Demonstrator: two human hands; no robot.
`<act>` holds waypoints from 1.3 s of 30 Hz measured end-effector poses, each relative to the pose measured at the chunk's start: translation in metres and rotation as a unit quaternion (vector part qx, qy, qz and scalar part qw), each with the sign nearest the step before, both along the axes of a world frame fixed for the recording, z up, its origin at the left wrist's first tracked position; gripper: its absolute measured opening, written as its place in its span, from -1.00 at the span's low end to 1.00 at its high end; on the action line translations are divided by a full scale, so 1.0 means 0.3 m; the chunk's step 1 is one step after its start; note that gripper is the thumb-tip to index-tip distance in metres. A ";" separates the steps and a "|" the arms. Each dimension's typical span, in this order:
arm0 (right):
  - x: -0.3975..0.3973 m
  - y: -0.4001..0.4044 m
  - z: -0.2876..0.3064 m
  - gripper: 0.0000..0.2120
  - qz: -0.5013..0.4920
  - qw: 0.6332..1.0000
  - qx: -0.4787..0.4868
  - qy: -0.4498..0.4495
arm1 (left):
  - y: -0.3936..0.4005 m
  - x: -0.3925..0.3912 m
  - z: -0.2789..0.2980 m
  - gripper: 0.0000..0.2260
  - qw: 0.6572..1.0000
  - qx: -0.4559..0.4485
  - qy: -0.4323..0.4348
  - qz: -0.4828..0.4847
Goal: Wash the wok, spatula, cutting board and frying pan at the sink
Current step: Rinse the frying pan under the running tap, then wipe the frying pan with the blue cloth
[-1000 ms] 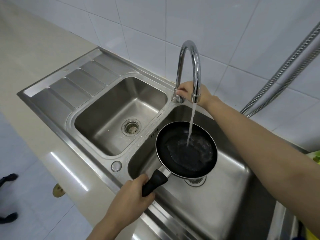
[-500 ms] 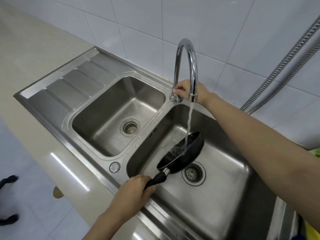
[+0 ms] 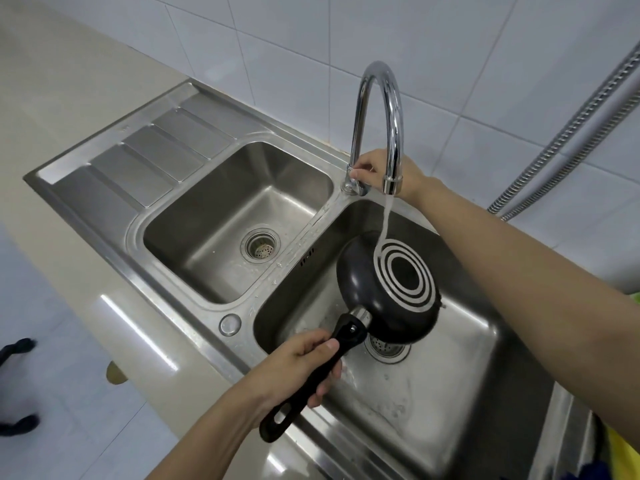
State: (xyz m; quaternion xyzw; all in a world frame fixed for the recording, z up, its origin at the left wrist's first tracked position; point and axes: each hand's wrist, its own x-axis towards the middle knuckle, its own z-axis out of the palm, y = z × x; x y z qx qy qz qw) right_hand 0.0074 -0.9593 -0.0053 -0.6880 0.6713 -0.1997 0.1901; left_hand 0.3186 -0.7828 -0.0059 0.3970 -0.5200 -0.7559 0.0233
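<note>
A small black frying pan (image 3: 367, 289) hangs upside down over the right basin (image 3: 433, 375) of the steel sink, its ringed metal bottom facing up. My left hand (image 3: 298, 368) grips its black handle near the front rim. Water runs from the chrome faucet (image 3: 381, 109) onto the pan's bottom edge. My right hand (image 3: 381, 171) reaches behind the spout and grips the tap handle at the faucet's base. The wok, spatula and cutting board are out of view.
The left basin (image 3: 214, 230) with its drain strainer lies beside a ribbed draining board (image 3: 145, 150). A beige counter (image 3: 52, 98) runs to the left, and white wall tiles stand behind. Two metal hoses (image 3: 571, 133) hang at the right. Something yellow-green shows at the right edge.
My left hand has turned the pan over, from face up under the stream, through a steep tilt that spilled the water, to bottom up. My right hand stays at the tap.
</note>
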 end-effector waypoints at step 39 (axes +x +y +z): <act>0.154 1.365 -0.111 -0.65 -0.433 0.886 -0.153 0.055 | 0.015 0.071 -0.076 -0.78 0.824 -0.457 -0.298 -0.151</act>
